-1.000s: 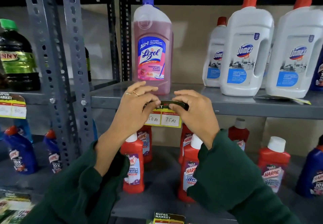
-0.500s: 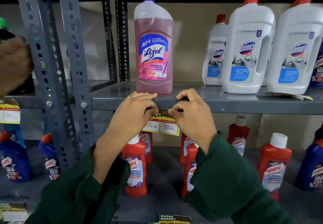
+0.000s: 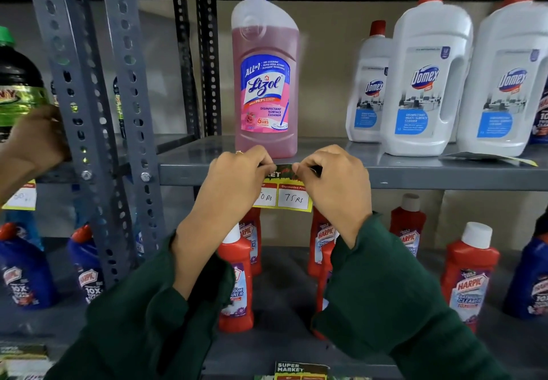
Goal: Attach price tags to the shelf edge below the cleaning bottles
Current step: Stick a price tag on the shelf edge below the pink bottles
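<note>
At centre frame, just below the pink Lizol bottle, a price tag hangs against the front lip of the grey shelf edge. Its long axis runs left to right along that lip, with its dark header strip at the top and the two handwritten price boxes hanging below the metal. The left hand and the right hand sit either side of it, equally near. The left fingers are pinched on the header's left corner and the right fingers on its right corner, both curled tight and pressing toward the shelf face. The tag lies between the two sets of fingertips, at their level, so the coming move seems to turn on pressing straight into the lip rather than shifting sideways. Whether the strip is already stuck down is hidden under the fingers. A small risk is that it sets slightly crooked, since the lower edge looks faintly tilted against the shelf line.

Toward the right of the frame stand white Domex bottles; red Harpic bottles fill the shelf beneath.
</note>
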### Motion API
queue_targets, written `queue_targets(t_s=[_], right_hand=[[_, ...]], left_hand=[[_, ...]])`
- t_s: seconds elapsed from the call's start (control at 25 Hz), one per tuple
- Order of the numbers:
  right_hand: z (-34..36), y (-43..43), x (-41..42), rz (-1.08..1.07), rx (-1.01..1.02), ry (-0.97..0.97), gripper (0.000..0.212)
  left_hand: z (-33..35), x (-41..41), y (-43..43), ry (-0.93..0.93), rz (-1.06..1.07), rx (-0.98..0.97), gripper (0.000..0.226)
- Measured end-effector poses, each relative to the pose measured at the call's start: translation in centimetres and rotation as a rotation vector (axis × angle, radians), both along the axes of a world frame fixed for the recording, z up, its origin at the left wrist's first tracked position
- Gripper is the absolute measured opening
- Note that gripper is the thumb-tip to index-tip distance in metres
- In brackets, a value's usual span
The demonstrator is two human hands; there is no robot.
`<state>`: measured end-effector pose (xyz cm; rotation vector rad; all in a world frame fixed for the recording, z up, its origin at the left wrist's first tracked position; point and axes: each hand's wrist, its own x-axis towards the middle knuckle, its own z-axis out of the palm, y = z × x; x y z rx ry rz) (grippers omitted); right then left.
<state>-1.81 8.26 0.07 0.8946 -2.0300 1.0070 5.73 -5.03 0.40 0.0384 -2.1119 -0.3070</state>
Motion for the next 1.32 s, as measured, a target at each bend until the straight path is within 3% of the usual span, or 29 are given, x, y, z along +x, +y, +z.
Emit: queue_targets(t_s=[0.28, 0.44, 0.6, 0.72, 0.92, 1.08, 1.32], right_hand=[[0.3, 0.0, 0.4, 0.001, -0.011, -0.030, 0.020], [0.6, -0.3, 0.5, 0.006, 0.085, -0.085, 0.041], [-0.3, -0.8, 0.2, -0.028, 0.085, 0.009, 0.035], [-0.3, -0.5, 0.3, -0.022, 0.042, -0.007, 0.029], [0.6, 0.4, -0.7, 0.037, 0.088, -0.095, 0.015], [0.6, 0.8, -0.9, 0.060, 0.135, -0.078, 0.021], [0.6, 1.6, -0.9, 0.090, 0.242, -0.002, 0.028]], left_hand=[[-1.0, -0.8, -1.2, 0.032, -0.006, -0.081, 0.011], [-0.8, -1.1, -1.5, 0.079, -0.097, -0.033, 0.015], [-0.9, -1.4, -1.4, 0.104, -0.077, -0.034, 0.019], [-0.7, -1.3, -1.7, 0.027, -0.014, 0.057, 0.020], [0.3, -0.8, -2.8, -0.104, -0.115, 0.086, 0.017], [0.6, -0.3, -3.6, -0.139, -0.149, -0.009, 0.019], [0.2, -1.0, -2.7, -0.102, -0.086, 0.016, 0.020]])
